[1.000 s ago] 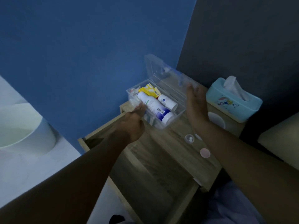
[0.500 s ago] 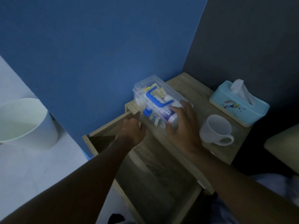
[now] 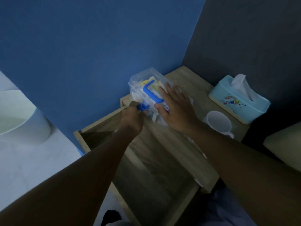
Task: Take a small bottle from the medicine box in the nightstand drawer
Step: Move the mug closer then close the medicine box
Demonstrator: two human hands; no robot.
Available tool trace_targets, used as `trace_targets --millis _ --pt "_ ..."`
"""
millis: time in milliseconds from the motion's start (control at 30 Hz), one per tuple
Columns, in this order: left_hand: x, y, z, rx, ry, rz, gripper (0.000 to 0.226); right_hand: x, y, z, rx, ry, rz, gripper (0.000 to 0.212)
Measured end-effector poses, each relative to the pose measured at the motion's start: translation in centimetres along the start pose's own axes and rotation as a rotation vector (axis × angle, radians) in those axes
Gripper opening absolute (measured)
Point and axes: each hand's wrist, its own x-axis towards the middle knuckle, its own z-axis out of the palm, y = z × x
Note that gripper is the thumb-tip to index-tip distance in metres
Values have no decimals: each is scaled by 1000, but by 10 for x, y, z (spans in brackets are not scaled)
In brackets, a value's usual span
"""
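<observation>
The clear plastic medicine box stands on the nightstand top at its left end, with its lid down. A blue handle lies on the lid. My right hand presses flat on the lid, fingers spread, just right of the handle. My left hand pinches the blue latch at the box's front. Yellow packets show dimly through the plastic; no small bottle can be made out inside.
The nightstand drawer is pulled out below the box, under my forearms. A white mug and a light-blue tissue box stand on the right of the top. A white bin stands on the floor at left.
The box's lid went from open to down. My right hand moved from the raised lid onto the closed lid, and my left hand shifted from the box's edge to the latch.
</observation>
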Motion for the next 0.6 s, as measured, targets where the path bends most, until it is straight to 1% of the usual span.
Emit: trace_targets --millis 67,133,233,367,500,600 --pt "-1 -2 -2 8 20 56 38 -2 0 2 -25 34 -12 66" --pt "-2 -1 -2 26 76 129 33 -2 -2 2 -37 48 -13 65" --pt "-1 3 0 -9 132 170 22 -2 -2 3 -50 43 -3 65" --pt "5 12 3 34 146 173 21 -1 -2 3 -20 52 -1 62" --pt "0 17 2 60 214 273 15 1 -2 1 45 58 5 56" --pt "-9 17 10 34 230 298 19 2 -3 1 59 58 5 55"
